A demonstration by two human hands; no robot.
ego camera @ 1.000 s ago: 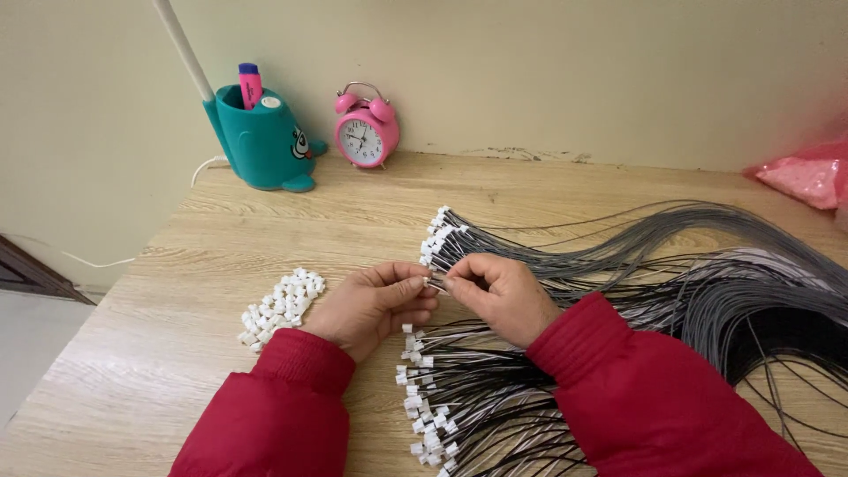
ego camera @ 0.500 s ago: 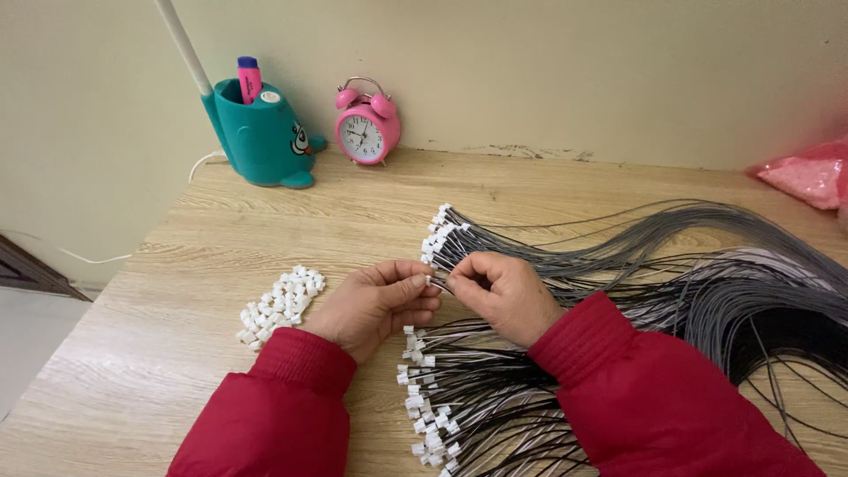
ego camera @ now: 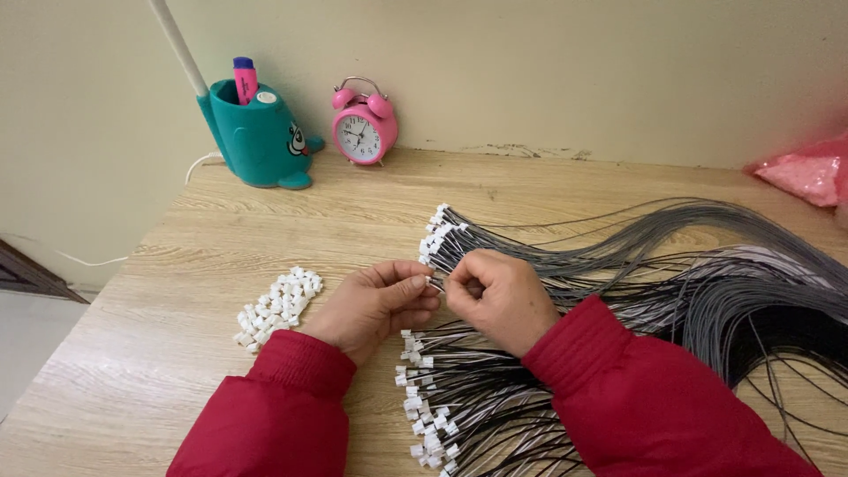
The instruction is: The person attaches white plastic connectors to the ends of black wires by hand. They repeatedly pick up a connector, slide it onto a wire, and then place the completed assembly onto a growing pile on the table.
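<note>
On the pale wooden surface (ego camera: 221, 371), my left hand (ego camera: 375, 305) and right hand (ego camera: 499, 296) were both pinched shut on one thin wire (ego camera: 435, 284) at its white plug end; it seemed light, limp, best gripped there.

1. The left hand (ego camera: 371, 305) lies low near the middle of the view, palm turned inward, thumb and forefinger pinched together at their tips.
2. The right hand (ego camera: 496, 299) meets it fingertip to fingertip, knuckles up, fingers curled into a pinch.
3. Both forearms, in red sleeves (ego camera: 618, 397), angle in from the bottom edge.
</note>
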